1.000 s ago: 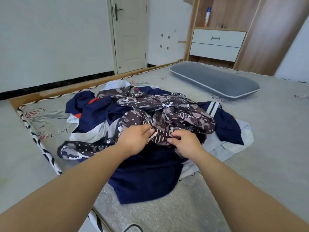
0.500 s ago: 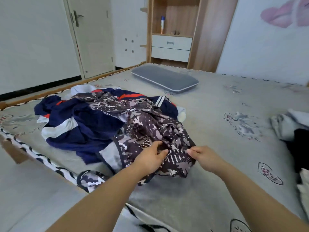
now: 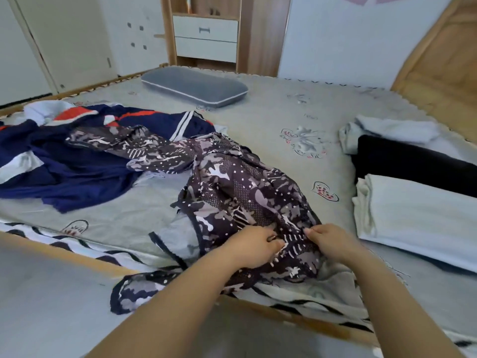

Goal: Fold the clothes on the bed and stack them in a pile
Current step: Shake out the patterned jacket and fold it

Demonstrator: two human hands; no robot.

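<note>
A dark camouflage-print garment [image 3: 232, 192] lies crumpled across the near middle of the bed [image 3: 271, 120], one end hanging over the front edge. My left hand [image 3: 254, 248] grips its near fold, and my right hand [image 3: 329, 241] pinches the same fold just to the right. A heap of navy, white and orange clothes [image 3: 67, 161] lies at the left. At the right sit folded clothes: a white piece [image 3: 418, 218] in front, a black one [image 3: 413, 164] behind it, and a grey one [image 3: 387, 130] furthest back.
A grey pillow [image 3: 193, 86] lies at the far side of the bed. A wooden headboard [image 3: 444, 65] rises at the far right. A wooden drawer unit [image 3: 205, 40] and a white door [image 3: 69, 40] stand behind. The wooden bed frame [image 3: 77, 257] runs along the front.
Both hands have dragged the camouflage garment off the navy heap, rightward and toward the front edge. The view has swung right, bringing the folded clothes at the right into sight.
</note>
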